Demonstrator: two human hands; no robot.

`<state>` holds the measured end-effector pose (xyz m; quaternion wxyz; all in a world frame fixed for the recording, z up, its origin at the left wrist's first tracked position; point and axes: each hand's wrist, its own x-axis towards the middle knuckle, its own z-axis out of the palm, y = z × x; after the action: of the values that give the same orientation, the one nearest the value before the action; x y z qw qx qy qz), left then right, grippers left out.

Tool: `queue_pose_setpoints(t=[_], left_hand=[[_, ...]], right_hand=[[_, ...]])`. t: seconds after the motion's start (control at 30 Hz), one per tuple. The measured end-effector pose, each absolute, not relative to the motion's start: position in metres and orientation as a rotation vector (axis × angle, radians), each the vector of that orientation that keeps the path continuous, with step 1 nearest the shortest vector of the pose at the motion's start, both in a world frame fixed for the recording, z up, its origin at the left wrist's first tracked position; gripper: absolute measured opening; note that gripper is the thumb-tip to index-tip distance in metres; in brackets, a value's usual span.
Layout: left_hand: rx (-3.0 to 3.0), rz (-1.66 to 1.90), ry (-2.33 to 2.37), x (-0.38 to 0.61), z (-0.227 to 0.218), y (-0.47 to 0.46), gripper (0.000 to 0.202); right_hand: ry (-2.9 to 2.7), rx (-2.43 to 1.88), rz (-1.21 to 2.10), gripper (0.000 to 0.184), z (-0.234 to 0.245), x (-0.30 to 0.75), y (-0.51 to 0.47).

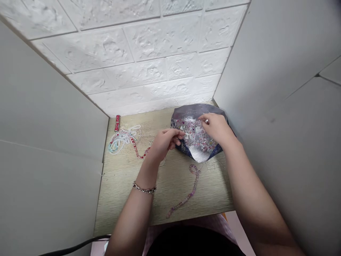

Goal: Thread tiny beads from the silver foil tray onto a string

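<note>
A silver-lined foil bag (190, 113) with a dark blue patterned outside lies open at the back right of the wooden table (125, 192), full of small pink, clear and red beads (195, 137). My left hand (163, 143) rests at the bag's left edge with fingers curled, pinching something small that I cannot make out. My right hand (217, 127) is over the beads, thumb and forefinger pinched together on a bead. A pink bead strand (189, 192) trails from under the bag toward the front edge.
A pile of finished bead strands (125, 139) in white, pale blue and red lies at the left. A red thread spool (117, 123) stands by the brick-pattern wall. Grey partitions close both sides. A black cable (71, 248) crosses the lower left.
</note>
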<state>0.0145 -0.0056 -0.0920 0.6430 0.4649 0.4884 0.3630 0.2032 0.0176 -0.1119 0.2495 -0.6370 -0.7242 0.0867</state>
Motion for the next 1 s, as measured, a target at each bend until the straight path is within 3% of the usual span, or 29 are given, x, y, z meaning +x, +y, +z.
queue_pose_setpoints(t=[0.33,1.0], left_hand=[[0.968,0.876,1.113,0.012,-0.098,-0.004,0.013],[1.040,0.941,1.158,0.016,-0.108,-0.008,0.019]], right_hand=[[-2.095,-1.951,0.247,0.037,-0.117,0.199,0.011],[-2.113,-1.925,0.120,0.033,-0.130,0.181,0.015]])
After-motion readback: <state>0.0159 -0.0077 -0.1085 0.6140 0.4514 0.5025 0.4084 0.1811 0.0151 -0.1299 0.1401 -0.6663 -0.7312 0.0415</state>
